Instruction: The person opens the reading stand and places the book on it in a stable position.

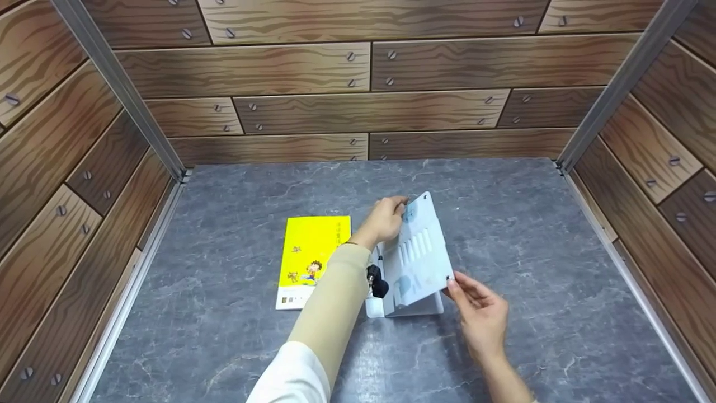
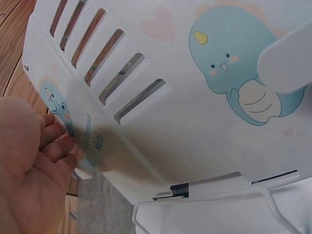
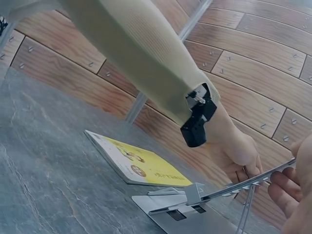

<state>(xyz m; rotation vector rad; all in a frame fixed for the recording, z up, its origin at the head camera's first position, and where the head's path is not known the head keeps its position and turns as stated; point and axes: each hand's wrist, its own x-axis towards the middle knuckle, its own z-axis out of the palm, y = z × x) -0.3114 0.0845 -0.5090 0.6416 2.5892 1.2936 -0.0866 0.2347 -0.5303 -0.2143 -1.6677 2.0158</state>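
Note:
A pale book stand [image 1: 420, 271] with a slotted panel stands tilted up on its base [image 1: 429, 306] on the tabletop. Blue dinosaur prints [image 2: 229, 63] and the word Mini decorate the panel in the left wrist view. My left hand [image 1: 385, 219] reaches across to the panel's far side, fingers curled at its edge; the head view partly hides those fingertips. With thumb and fingers, my right hand [image 1: 482, 313] pinches the near right corner of the panel. The right wrist view catches the panel nearly edge-on between both hands.
A yellow book [image 1: 313, 238] with cartoon figures lies flat left of the stand, partly covered by my left forearm. A black wrist camera [image 1: 377, 281] sits on the left sleeve. Wood-patterned walls [image 1: 302, 67] and metal rails enclose the grey marbled table [image 1: 224, 190].

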